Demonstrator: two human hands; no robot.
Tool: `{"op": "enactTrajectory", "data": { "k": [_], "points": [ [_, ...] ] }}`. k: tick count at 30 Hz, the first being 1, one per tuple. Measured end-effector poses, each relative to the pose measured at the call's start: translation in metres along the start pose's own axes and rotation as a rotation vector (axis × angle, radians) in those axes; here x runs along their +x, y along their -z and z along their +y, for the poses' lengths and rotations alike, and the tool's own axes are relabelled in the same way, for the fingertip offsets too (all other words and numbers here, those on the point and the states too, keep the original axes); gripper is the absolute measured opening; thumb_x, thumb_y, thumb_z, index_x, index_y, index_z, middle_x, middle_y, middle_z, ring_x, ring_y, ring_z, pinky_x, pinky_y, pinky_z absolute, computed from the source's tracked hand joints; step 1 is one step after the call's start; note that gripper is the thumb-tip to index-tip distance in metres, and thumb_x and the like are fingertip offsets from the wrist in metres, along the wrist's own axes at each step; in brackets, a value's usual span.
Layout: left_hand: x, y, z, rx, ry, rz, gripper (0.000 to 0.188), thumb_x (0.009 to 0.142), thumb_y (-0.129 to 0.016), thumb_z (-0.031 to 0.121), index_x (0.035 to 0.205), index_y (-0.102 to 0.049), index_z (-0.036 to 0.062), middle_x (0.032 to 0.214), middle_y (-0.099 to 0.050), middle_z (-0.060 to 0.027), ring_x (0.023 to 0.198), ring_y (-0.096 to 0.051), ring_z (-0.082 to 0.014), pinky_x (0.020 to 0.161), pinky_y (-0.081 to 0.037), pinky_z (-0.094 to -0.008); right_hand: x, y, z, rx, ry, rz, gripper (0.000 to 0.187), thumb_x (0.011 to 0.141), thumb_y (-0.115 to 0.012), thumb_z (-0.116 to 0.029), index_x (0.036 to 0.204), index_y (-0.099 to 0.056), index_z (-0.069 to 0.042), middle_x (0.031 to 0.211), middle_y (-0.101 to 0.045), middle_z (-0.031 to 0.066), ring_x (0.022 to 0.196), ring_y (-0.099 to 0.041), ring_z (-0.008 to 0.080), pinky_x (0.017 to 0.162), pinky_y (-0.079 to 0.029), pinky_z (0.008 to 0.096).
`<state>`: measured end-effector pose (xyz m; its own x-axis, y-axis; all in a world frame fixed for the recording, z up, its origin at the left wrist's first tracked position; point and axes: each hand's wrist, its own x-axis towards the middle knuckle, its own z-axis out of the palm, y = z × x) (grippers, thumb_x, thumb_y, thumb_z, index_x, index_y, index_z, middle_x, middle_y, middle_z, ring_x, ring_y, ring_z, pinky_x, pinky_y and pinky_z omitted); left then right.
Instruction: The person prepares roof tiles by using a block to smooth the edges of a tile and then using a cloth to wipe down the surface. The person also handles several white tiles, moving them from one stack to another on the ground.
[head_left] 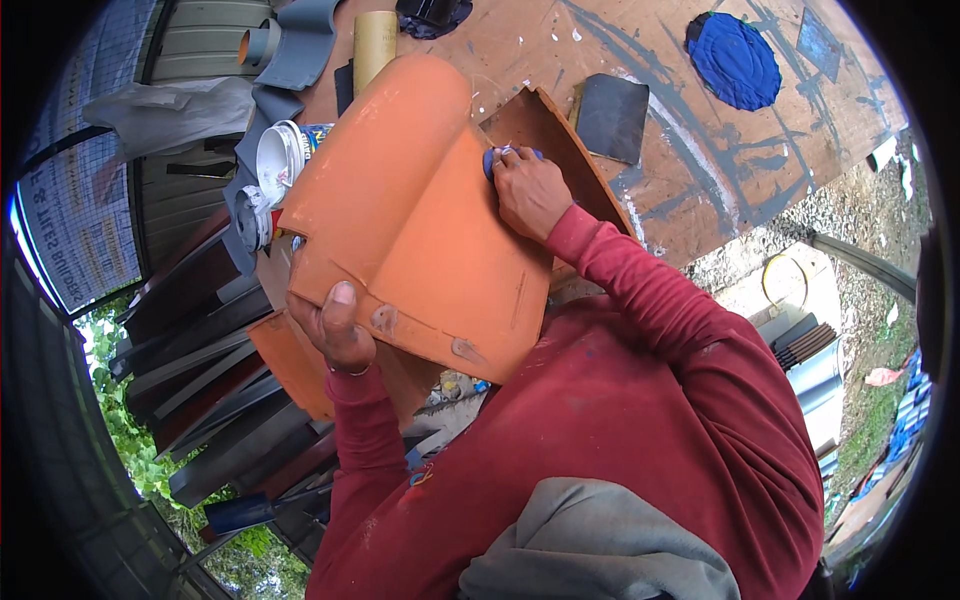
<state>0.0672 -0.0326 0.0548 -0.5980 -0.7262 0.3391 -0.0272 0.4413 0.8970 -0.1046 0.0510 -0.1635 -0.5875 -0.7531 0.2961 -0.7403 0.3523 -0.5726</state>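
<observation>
An orange roof tile [455, 255] with a rounded hump along its left side lies tilted in front of me. My left hand [335, 325] grips its lower left corner, with the thumb on top and the fingers underneath. At the tile's right edge my right hand [530, 190] is closed on a small blue cloth [490, 162] and presses it against the surface. Most of the cloth is hidden under the fingers. Another orange tile [545, 115] shows beneath, beyond my right hand. Part of a further orange tile [290, 365] is below my left hand.
The paint-streaked wooden table [680, 190] holds a dark grey square piece [612, 117], a bunched blue cloth [735, 60] and a tan cardboard tube [375, 45]. White buckets [278, 160] stand at the left. Long dark strips [210, 330] are stacked lower left.
</observation>
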Motion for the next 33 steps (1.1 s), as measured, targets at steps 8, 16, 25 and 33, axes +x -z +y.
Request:
{"op": "enactTrajectory", "data": {
  "k": [8, 16, 25, 33],
  "points": [
    [0.005, -0.009, 0.005, 0.071, -0.100, -0.122, 0.063, 0.079, -0.062, 0.024, 0.128, -0.054, -0.0150, 0.118, -0.062, -0.0190, 0.109, -0.060, -0.0253, 0.098, -0.047, -0.0389, 0.013, 0.004, 0.009, 0.084, -0.047, -0.048, 0.018, 0.082, -0.058, -0.012, 0.083, -0.069, 0.002, 0.096, -0.073, 0.0203, 0.091, -0.071, 0.0371, 0.072, -0.060, 0.0453],
    [0.025, -0.010, 0.002, 0.133, -0.133, -0.205, 0.064, 0.079, -0.062, 0.027, 0.127, -0.056, -0.0152, 0.114, -0.064, -0.0199, 0.104, -0.063, -0.0260, 0.095, -0.049, -0.0397, 0.000, -0.004, 0.023, 0.109, -0.145, -0.105, 0.023, 0.081, -0.057, -0.007, 0.100, -0.069, 0.000, 0.104, -0.071, 0.0171, 0.099, -0.068, 0.0368, 0.081, -0.058, 0.0470],
    [0.018, -0.016, 0.009, 0.150, -0.144, -0.224, 0.067, 0.079, -0.064, 0.030, 0.127, -0.055, -0.0156, 0.119, -0.063, -0.0214, 0.108, -0.062, -0.0271, 0.096, -0.048, -0.0405, 0.008, 0.012, 0.025, 0.230, -0.439, -0.287, 0.021, 0.079, -0.057, -0.008, 0.092, -0.068, 0.003, 0.091, -0.070, 0.0258, 0.083, -0.069, 0.0437, 0.072, -0.058, 0.0543],
    [0.018, -0.018, 0.017, 0.178, -0.271, -0.318, 0.063, 0.080, -0.063, 0.030, 0.123, -0.058, -0.0155, 0.119, -0.062, -0.0237, 0.106, -0.062, -0.0304, 0.095, -0.048, -0.0417, -0.011, 0.000, 0.033, 0.212, -0.315, -0.054, 0.027, 0.082, -0.056, -0.011, 0.101, -0.071, 0.000, 0.098, -0.071, 0.0208, 0.093, -0.069, 0.0429, 0.084, -0.056, 0.0504]
  ]
}}
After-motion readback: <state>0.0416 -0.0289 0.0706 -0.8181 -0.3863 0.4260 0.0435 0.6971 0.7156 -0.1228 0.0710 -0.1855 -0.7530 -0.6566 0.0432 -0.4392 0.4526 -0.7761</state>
